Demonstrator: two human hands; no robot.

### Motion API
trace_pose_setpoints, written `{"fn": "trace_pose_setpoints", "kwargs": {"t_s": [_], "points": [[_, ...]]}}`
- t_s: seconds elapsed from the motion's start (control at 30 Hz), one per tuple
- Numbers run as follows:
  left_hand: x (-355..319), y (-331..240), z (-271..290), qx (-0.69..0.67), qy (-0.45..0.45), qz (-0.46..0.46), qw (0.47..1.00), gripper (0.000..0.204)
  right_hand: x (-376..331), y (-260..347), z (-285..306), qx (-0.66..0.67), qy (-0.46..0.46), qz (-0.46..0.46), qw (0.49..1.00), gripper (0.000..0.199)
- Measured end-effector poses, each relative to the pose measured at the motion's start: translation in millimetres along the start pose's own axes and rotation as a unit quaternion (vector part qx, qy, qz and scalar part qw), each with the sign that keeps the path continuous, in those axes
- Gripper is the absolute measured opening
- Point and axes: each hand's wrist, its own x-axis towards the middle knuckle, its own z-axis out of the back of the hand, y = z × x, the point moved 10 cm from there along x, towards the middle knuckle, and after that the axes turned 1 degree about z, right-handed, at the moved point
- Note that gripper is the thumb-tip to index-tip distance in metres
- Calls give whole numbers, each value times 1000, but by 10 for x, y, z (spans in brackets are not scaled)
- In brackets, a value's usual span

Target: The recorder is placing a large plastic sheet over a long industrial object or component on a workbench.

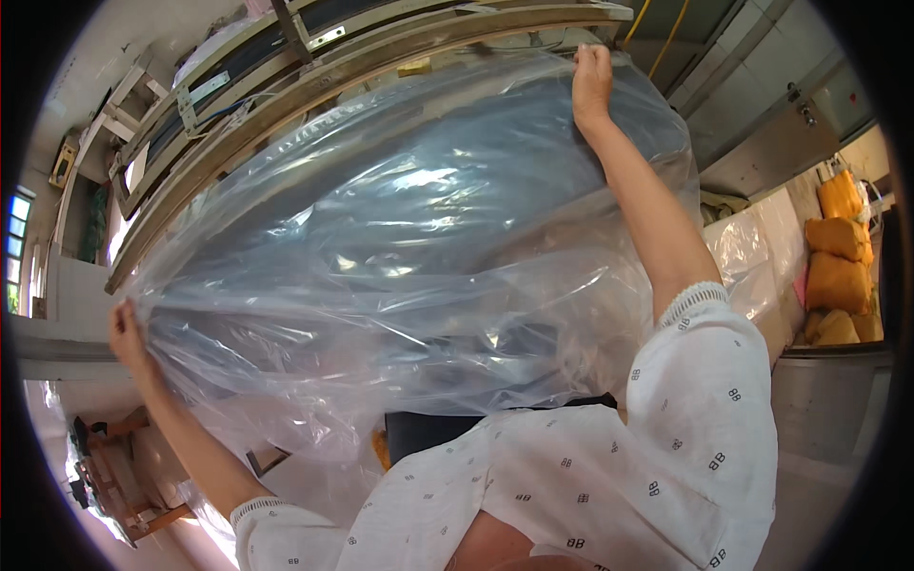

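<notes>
A wide sheet of clear plastic film (409,295) stretches between my two hands, creased and shiny with reflected light. My left hand (127,333), out at the far left, is closed on its left corner. With the arm reaching far forward, my right hand (592,84) grips the film's far right edge in closed fingers. Beneath the film a dark bluish surface shows through; what it is I cannot make out. The film's near part hangs in loose folds close to my body.
A long machine frame with a curved-looking brown bar (314,86) runs along the film's far side. Orange bundles (840,262) are stacked at the right, beside more clear plastic (747,247). A wooden stool-like piece (129,466) is at the lower left. Yellow cables (669,38) hang at the far right.
</notes>
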Motion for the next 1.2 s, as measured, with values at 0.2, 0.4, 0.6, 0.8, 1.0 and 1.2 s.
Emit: {"fn": "trace_pose_setpoints", "kwargs": {"t_s": [0.2, 0.4, 0.6, 0.8, 1.0, 1.2], "points": [[-1306, -144, 1780, -215, -165, 34, 962, 37, -1064, 512, -338, 236, 306, -377, 841, 46], [-2452, 453, 3365, -182, -247, 96, 947, 37, -1602, 1338, -438, 203, 529, -310, 763, 33], [-2800, 393, 3148, 300, -193, 132, 925, 30, -1589, 1760, -203, 317, 494, -178, 790, 25], [-2352, -1433, 735, 251, 24, -165, 953, 23, -1574, 1945, 94, 274, 502, -178, 801, 34], [-3413, -3933, -1632, -19, 240, -456, 857, 22, -1439, 1955, 362, 256, 471, -141, 832, 42], [-3893, -4679, -2284, 15, 138, -675, 725, 17, -1427, 2034, 463, 294, 483, -173, 807, 43]]}}
